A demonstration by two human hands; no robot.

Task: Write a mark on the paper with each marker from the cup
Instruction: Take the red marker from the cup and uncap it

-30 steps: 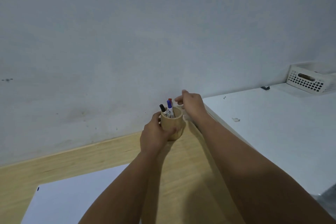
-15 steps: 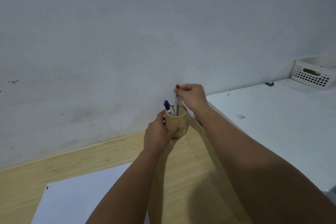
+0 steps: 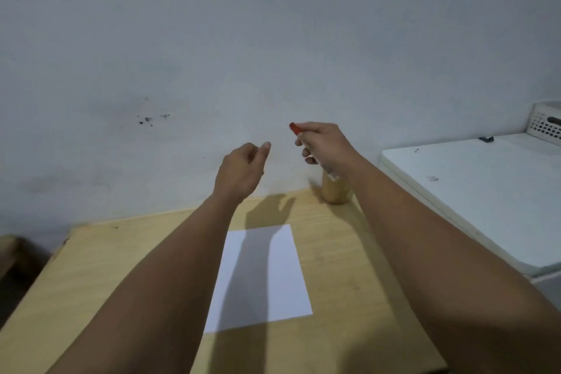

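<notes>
My right hand [image 3: 326, 144] is raised in front of the wall and grips a marker with a red cap [image 3: 294, 127], the cap pointing up and left. Just below it the wooden cup [image 3: 335, 191] stands at the back right of the wooden table [image 3: 106, 258], partly hidden by my right wrist; its other markers are out of sight. My left hand [image 3: 241, 168] hovers empty to the left of the marker, fingers loosely curled and apart. A white sheet of paper [image 3: 285, 270] lies flat on the table between my forearms, partly in shadow.
A white table [image 3: 473, 191] adjoins on the right, with a white slotted basket [image 3: 545, 123] and a small dark object [image 3: 486, 139] at its back. A grey wall stands directly behind. The wooden table's left edge drops off at the far left.
My right hand lifted the red marker out of the cup. My left hand let go of the cup and rose. The view pulled back, showing the paper and table.
</notes>
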